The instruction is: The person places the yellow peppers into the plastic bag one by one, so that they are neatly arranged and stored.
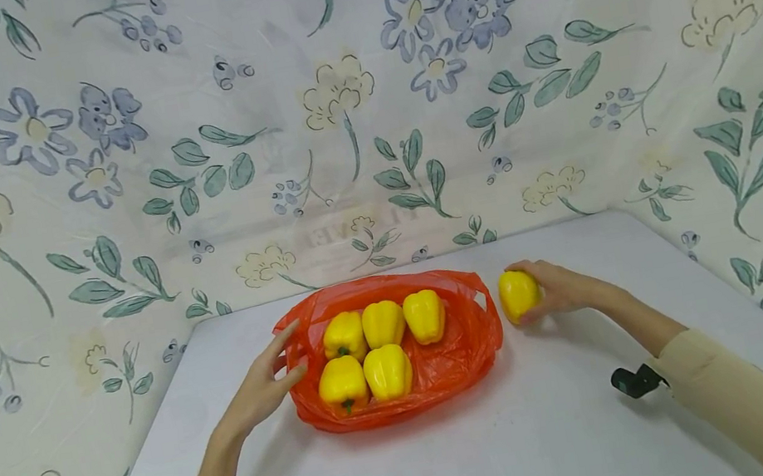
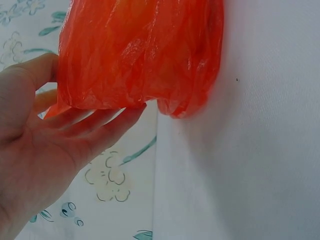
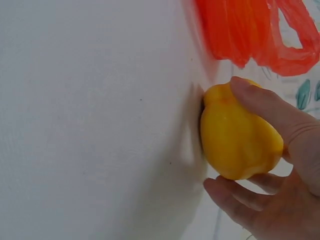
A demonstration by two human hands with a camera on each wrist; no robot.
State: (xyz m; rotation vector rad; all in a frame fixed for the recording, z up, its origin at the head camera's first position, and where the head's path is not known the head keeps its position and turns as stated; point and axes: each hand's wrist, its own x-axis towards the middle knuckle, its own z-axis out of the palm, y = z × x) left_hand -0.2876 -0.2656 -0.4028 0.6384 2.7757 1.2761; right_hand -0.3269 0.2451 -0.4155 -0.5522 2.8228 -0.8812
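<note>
Several yellow bell peppers (image 1: 389, 371) sit inside an open red plastic bag (image 1: 442, 371) on the white table. At the bag's left side is my left hand (image 1: 266, 388), fingers spread and fairly straight against the rim; in the left wrist view, the red plastic (image 2: 140, 60) hides some fingertips. My right hand (image 1: 560, 288) holds one more yellow bell pepper (image 1: 518, 295) just right of the bag. The right wrist view shows the thumb on one side of this pepper (image 3: 237, 135) and the fingers around the other, with the pepper at or very near the tabletop.
A white table (image 1: 465, 468) carries the bag. Behind it and at the sides hangs a floral-patterned cloth (image 1: 366, 148). One bag handle loop (image 3: 295, 60) stands up near the right hand. Black devices (image 1: 636, 381) are strapped at both wrists.
</note>
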